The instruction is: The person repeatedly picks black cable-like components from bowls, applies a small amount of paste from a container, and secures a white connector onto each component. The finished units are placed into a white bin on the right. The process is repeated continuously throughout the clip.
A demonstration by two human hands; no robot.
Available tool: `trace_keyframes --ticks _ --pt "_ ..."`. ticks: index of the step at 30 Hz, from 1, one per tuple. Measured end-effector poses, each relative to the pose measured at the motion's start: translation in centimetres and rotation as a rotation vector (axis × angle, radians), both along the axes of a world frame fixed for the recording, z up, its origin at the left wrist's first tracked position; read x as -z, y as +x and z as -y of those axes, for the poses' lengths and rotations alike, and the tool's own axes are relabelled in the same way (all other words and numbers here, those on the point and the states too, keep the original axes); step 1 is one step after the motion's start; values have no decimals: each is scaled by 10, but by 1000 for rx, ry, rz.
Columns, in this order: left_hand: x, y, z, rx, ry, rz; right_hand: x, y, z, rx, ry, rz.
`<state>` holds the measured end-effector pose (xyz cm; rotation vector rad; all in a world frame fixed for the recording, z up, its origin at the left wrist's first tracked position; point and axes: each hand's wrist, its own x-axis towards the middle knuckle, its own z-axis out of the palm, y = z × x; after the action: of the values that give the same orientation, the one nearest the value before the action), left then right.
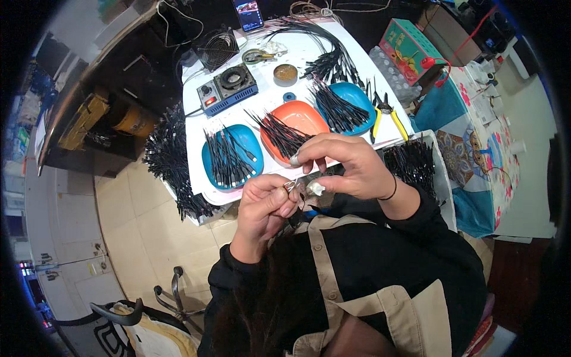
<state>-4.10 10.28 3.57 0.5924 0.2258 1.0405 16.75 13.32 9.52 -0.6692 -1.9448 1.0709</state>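
Note:
My left hand (262, 205) is closed, thumb against fingers, pinching a thin cable whose small silvery and coppery end (290, 185) sticks out; the rest is mostly hidden by the fingers. Close above and to the right, my right hand (357, 166) has its thumb and forefinger apart, both tips wrapped in white, and nothing clear shows between them. Just beyond the hands lie three trays of short black cables: a blue tray (207, 171) at left, an orange tray (309, 111) in the middle and another blue tray (360, 95) at right.
A blue heating unit (229, 89) with a lit red switch stands behind the left tray, near a round tin (285, 74) and a black fan (217, 49). Yellow-handled pliers (389, 116) lie at right. Big heaps of black cables (172, 154) flank the table; a phone (248, 15) stands at the back.

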Motion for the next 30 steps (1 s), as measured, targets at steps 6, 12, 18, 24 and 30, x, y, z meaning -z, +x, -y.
trace_keyframes --ticks 6,12,18,24,30 --pt "-10 7 25 -39 61 -27 -1 -3 25 9 195 4" --pt "-14 8 34 -42 82 -129 -1 -1 40 64 282 74" --pt "-9 9 38 -97 92 -115 9 13 23 277 255 111" --pt "-1 10 33 -2 21 -15 18 12 28 277 573 162" --pt "0 13 33 152 -142 152 11 8 30 191 880 128"
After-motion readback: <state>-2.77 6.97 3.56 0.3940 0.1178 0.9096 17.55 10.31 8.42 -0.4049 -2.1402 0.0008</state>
